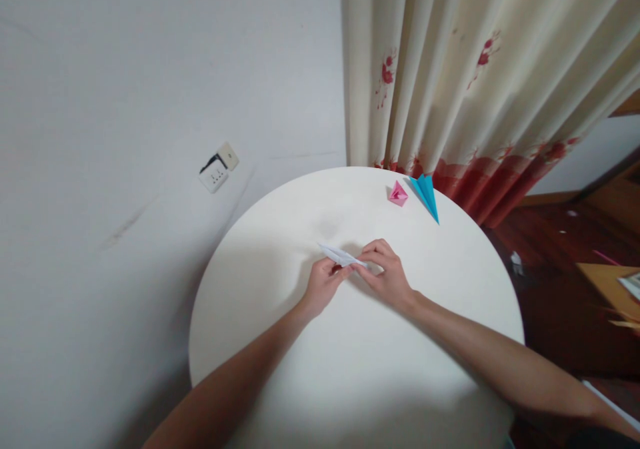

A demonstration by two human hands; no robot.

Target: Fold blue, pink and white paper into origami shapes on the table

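Note:
A small piece of folded white paper [341, 256] is held just above the middle of the table, with a thin pointed end toward the upper left. My left hand [323, 283] pinches its lower edge, thumb toward the right. From the other side, my right hand [386, 272] grips the right end of the paper between thumb and fingers. The two thumbs nearly meet at the near edge. Part of the paper is hidden behind the fingers, so its full shape cannot be made out.
The round white table [360, 369] stands against a wall with a socket [215, 175]. Near its far edge lie a pink folded paper piece [398, 194] and a blue paper plane [427, 197]. A flowered curtain [450, 69] hangs behind. Papers lie on a wooden surface [600, 285] at right.

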